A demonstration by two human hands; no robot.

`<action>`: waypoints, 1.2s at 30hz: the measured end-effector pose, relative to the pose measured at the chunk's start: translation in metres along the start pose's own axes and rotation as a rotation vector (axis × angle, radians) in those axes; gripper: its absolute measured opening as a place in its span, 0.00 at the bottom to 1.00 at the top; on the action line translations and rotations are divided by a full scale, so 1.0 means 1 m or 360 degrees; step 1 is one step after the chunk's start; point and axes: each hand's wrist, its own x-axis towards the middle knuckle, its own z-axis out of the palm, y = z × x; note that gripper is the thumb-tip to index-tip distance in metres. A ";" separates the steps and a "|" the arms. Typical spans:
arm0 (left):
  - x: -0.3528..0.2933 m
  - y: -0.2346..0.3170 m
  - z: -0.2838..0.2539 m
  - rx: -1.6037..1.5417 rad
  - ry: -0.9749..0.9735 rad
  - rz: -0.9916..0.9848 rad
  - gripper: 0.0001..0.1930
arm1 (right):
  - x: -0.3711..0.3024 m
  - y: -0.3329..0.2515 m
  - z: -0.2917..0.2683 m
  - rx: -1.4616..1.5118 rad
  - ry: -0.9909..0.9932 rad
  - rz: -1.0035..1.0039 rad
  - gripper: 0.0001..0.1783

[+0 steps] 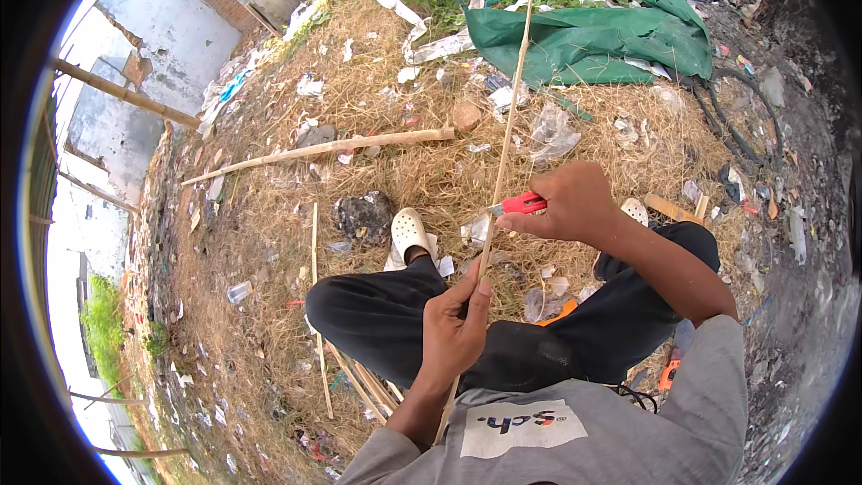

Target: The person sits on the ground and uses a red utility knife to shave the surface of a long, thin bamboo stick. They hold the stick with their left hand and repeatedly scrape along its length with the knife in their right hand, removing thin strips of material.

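Observation:
A long thin bamboo strip runs from my lap up and away, its far end near the green tarp. My left hand is closed round its lower part, thumb and fingers pinching it above my thigh. In my right hand is a red utility knife, gripped with the fist closed around the handle. Its blade end points left and meets the strip a little above my left hand. How deep the blade sits in the strip I cannot tell.
A thicker bamboo pole lies on the dry grass ahead. More bamboo strips lie beside my left leg. A crumpled green tarp is at the far right, near black hoses. A dark lump sits by my left shoe. Litter is scattered around.

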 end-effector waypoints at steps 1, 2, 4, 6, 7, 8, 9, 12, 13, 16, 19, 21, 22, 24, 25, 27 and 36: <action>-0.001 0.000 0.000 0.0048 0.0014 0.0017 0.19 | -0.005 -0.004 0.004 0.0051 0.0054 0.0050 0.39; -0.003 -0.001 -0.002 0.0101 0.0032 0.0030 0.19 | -0.007 -0.009 0.003 0.0024 0.0046 -0.0018 0.39; -0.003 -0.002 -0.002 0.0132 0.0041 0.0078 0.19 | -0.008 -0.016 -0.002 -0.0028 0.0028 -0.0154 0.39; -0.006 -0.007 0.000 0.0091 0.0011 0.0118 0.18 | -0.003 -0.003 0.002 -0.0068 0.0070 -0.0136 0.39; -0.007 -0.006 -0.001 0.0126 0.0016 0.0077 0.18 | 0.001 0.007 0.004 -0.0126 0.0119 -0.0117 0.40; -0.006 -0.001 -0.001 0.0156 0.0027 0.0052 0.17 | 0.005 0.012 0.004 -0.0195 0.0177 -0.0111 0.41; -0.004 0.002 0.000 0.0186 0.0038 0.0029 0.17 | 0.005 0.008 0.002 -0.0046 0.0160 -0.0071 0.40; -0.009 0.001 0.002 0.0131 0.0047 0.0082 0.17 | 0.009 0.015 0.004 -0.0115 0.0239 -0.0065 0.40; -0.011 0.000 0.002 0.0168 0.0035 0.0118 0.17 | 0.012 0.020 0.001 -0.0163 0.0220 0.0005 0.39; -0.017 -0.001 0.001 0.0228 -0.0002 0.0134 0.17 | 0.016 0.035 -0.006 -0.0259 0.0181 0.0147 0.39; -0.022 0.003 0.000 0.0202 -0.0064 0.0074 0.18 | 0.017 0.040 -0.009 -0.0278 0.0213 0.0219 0.39; -0.029 -0.006 -0.003 0.0234 -0.0133 0.0146 0.19 | 0.023 0.051 -0.011 -0.0281 0.0260 0.0368 0.38; -0.036 -0.009 -0.004 0.0201 -0.0156 0.0105 0.19 | 0.028 0.059 -0.017 -0.0283 0.0271 0.0438 0.38; -0.047 -0.010 -0.006 0.0132 -0.0223 0.0050 0.20 | 0.033 0.077 -0.029 -0.0343 0.0296 0.0549 0.38; -0.051 -0.010 -0.008 0.0130 -0.0236 0.0033 0.20 | 0.032 0.085 -0.030 -0.0387 0.0302 0.0580 0.39; -0.058 -0.008 -0.009 0.0117 -0.0260 -0.0012 0.20 | 0.035 0.093 -0.033 -0.0468 0.0293 0.0603 0.40; -0.108 -0.014 -0.028 -0.0018 -0.0462 -0.0373 0.18 | 0.018 0.221 -0.077 -0.0124 0.0587 0.1530 0.47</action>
